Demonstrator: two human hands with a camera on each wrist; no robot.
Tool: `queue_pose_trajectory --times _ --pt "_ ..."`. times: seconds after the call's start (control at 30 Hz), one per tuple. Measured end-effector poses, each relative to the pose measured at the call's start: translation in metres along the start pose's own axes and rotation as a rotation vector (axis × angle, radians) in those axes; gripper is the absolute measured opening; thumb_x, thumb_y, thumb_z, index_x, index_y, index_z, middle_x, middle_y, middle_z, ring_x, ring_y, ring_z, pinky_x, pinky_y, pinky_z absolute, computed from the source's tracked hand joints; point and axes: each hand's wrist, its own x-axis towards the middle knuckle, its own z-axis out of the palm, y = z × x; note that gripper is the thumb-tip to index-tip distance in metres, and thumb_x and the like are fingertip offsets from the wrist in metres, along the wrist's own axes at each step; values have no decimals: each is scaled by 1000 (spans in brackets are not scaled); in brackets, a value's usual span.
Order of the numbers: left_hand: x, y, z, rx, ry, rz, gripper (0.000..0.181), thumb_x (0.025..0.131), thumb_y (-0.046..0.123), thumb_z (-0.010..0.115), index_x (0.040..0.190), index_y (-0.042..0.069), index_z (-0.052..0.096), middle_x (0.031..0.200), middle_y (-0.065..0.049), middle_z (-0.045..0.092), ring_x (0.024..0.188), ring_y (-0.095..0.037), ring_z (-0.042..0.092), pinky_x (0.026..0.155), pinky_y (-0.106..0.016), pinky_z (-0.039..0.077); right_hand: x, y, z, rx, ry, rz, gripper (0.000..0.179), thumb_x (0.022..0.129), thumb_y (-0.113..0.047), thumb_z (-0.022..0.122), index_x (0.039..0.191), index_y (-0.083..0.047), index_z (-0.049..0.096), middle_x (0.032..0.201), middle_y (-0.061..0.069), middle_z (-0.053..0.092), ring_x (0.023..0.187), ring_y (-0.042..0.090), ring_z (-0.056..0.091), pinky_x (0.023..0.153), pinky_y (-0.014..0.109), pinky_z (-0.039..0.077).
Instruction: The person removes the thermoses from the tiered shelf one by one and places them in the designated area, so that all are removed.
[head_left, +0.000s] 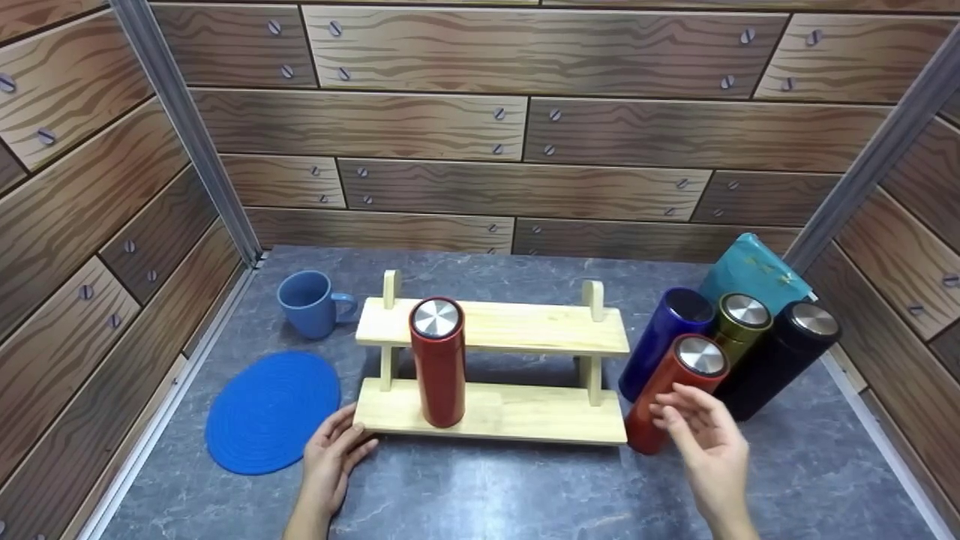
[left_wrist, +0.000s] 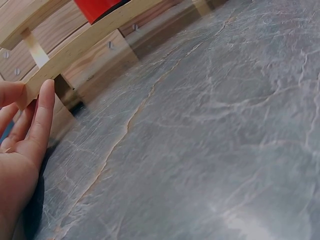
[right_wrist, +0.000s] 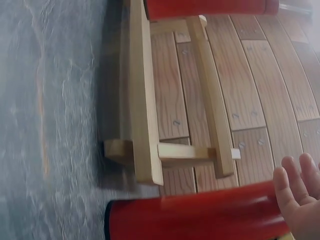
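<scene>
A two-tier wooden shelf (head_left: 525,416) stands mid-table, with a red thermos flask (head_left: 441,375) upright on the left part of its lower board. My left hand (head_left: 330,454) pinches the lower board's front left corner; the left wrist view shows fingers (left_wrist: 44,112) beneath its edge. At the shelf's right end, a second, orange-red flask (head_left: 664,397) stands on the table. My right hand (head_left: 709,442) is beside this flask's upper part, fingers loosely bent and not wrapped round it. Whether the fingertips touch it I cannot tell.
Behind the orange-red flask stand a blue flask (head_left: 656,349), an olive-gold flask (head_left: 739,330), a black flask (head_left: 780,360) and a teal pouch (head_left: 750,270). A blue mug (head_left: 309,307) and a round blue mat (head_left: 274,412) are at left. Wood-patterned walls (head_left: 480,127) enclose the table.
</scene>
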Motion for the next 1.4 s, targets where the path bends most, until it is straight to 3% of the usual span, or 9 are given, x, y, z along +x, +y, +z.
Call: queue_pose_trajectory --times 0.57,0.93,1.27,1.4 --pt "0 -2 1 -7 -1 -5 57 82 3 69 132 -3 43 115 -14 54 93 -25 61 82 -43 54 9 11 49 -3 -131 57 32 82 23 52 113 21 47 97 26 61 87 26 64 74 29 56" --pt "-1 -3 2 -10 -22 11 56 82 1 68 132 -4 44 112 -13 55 90 -25 62 80 -43 55 18 12 83 -95 -188 111 34 84 15 57 116 16 48 101 31 58 91 30 64 80 30 54" --pt "1 1 0 -9 -12 16 53 82 2 68 130 -4 45 112 -14 55 89 -24 62 80 -43 55 29 17 125 -60 -262 81 34 85 9 60 117 13 48 105 33 57 94 37 61 83 34 54" --pt "0 -1 0 -17 -8 17 52 82 1 67 130 -4 45 112 -13 56 89 -24 62 80 -43 55 31 23 138 -73 -295 118 38 85 5 62 120 10 49 108 31 56 96 39 59 82 34 54"
